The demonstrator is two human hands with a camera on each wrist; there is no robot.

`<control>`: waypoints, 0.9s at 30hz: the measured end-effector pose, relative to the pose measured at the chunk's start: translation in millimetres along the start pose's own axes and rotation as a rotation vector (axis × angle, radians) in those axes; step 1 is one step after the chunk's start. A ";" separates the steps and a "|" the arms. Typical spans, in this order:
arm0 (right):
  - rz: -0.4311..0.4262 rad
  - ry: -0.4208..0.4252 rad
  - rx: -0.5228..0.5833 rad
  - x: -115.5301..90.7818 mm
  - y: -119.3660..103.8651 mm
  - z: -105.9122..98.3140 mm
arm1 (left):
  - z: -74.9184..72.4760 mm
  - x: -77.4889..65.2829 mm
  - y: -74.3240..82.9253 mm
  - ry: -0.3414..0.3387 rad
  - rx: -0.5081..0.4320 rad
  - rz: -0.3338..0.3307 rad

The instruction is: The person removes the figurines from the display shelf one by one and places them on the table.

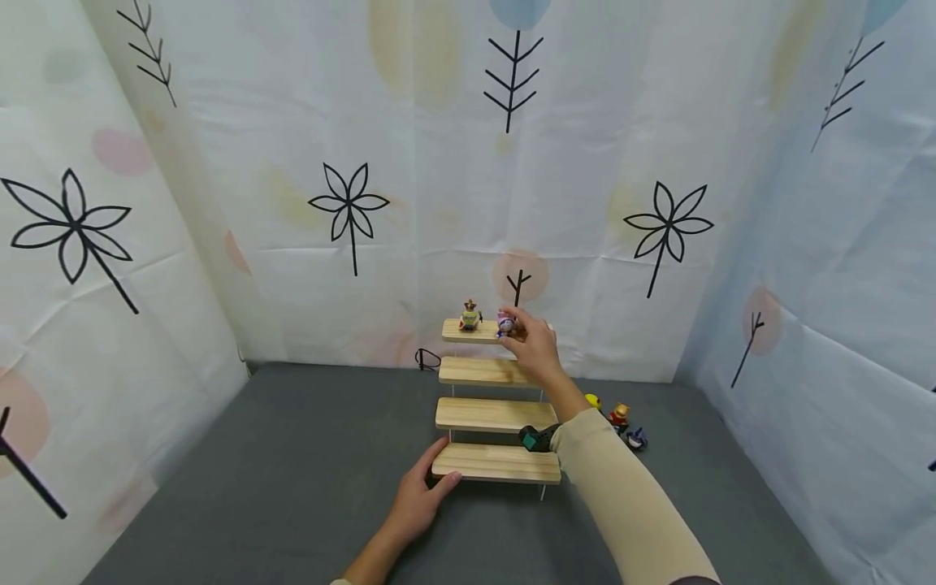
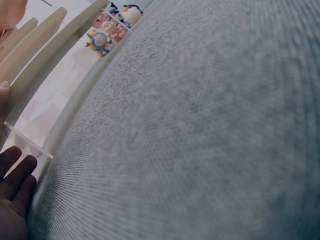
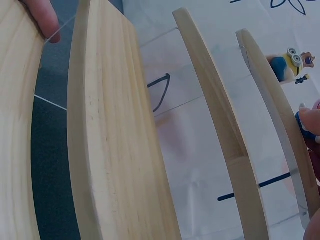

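Note:
A four-step wooden display stand [image 1: 497,414] rises from the grey tabletop. My right hand [image 1: 536,348] reaches to its top step and pinches a small pink, white and blue figurine [image 1: 505,323] at the step's right part; the right wrist view shows only a blue bit of this figurine [image 3: 306,126] beside the fingertips. To its left on the same step stands a yellow minion figurine [image 1: 470,315] with a brown crown. My left hand [image 1: 418,502] grips the left end of the bottom step, thumb at the front edge, a finger [image 3: 46,19] behind it.
Right of the stand, partly behind the right forearm, several figurines sit on the table: a yellow one [image 1: 592,400], a red-and-yellow bear [image 1: 619,414], a dark blue one [image 1: 636,439]. Patterned fabric walls [image 1: 292,309] enclose the table at the back and both sides.

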State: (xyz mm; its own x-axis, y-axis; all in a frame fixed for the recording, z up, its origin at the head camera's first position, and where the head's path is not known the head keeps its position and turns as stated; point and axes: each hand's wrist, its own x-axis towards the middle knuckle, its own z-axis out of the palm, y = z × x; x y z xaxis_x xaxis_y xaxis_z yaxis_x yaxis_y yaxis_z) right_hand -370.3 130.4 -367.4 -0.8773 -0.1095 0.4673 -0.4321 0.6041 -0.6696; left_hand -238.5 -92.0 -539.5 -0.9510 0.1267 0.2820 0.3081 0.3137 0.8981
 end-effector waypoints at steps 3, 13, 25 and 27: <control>0.008 0.012 0.050 -2.5 0.5 -0.4 | -0.2 -0.6 1.3 -0.003 -0.009 -0.002; 0.022 0.081 0.177 -14.8 -0.3 -8.9 | -0.3 -1.8 12.8 0.009 -0.004 -0.002; -0.009 0.148 0.059 -32.9 10.1 -32.9 | -4.5 -6.6 28.8 0.008 0.002 -0.002; -0.014 0.160 0.052 -36.5 12.4 -37.1 | -2.1 -3.9 17.5 0.011 0.006 0.008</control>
State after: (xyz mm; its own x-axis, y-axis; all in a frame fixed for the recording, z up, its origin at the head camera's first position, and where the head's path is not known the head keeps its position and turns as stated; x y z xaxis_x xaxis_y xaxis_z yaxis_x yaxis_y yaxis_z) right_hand -335.9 171.2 -371.4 -0.8285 0.0124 0.5599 -0.4578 0.5609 -0.6898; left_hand -229.5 -89.0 -524.1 -0.9489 0.1191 0.2924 0.3154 0.3186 0.8939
